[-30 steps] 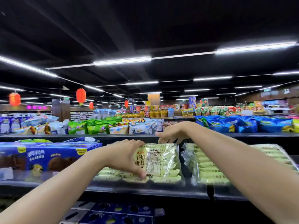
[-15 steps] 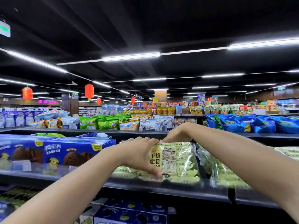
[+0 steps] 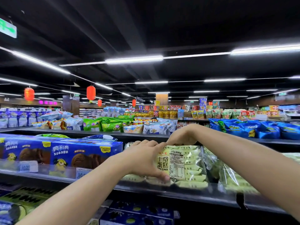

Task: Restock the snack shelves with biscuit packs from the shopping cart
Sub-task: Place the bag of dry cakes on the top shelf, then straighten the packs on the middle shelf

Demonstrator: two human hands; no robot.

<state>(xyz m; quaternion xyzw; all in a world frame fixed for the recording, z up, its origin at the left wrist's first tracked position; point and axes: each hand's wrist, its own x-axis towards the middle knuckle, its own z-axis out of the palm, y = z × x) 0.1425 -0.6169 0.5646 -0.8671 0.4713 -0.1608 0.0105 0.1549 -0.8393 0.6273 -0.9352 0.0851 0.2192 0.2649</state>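
Note:
A clear pack of pale green biscuits [image 3: 190, 166] with a white label lies on the dark shelf [image 3: 186, 194] in front of me. My left hand [image 3: 146, 159] grips its left side, thumb along the front bottom edge. My right hand [image 3: 181, 137] curls over the pack's top back edge. A second pack of the same green biscuits [image 3: 230, 177] lies just to the right, partly under my right forearm. The shopping cart is out of sight.
Blue Oreo boxes [image 3: 84, 153] fill the shelf to the left, with price tags on the rail. Blue boxes [image 3: 136, 215] sit on the shelf below. Beyond stands a higher shelf [image 3: 90, 133] of green, white and blue snack bags. Red lanterns hang from the ceiling.
The view has shifted to the left, so the shelf and packs appear further right. Both hands keep the same hold on the green biscuit pack.

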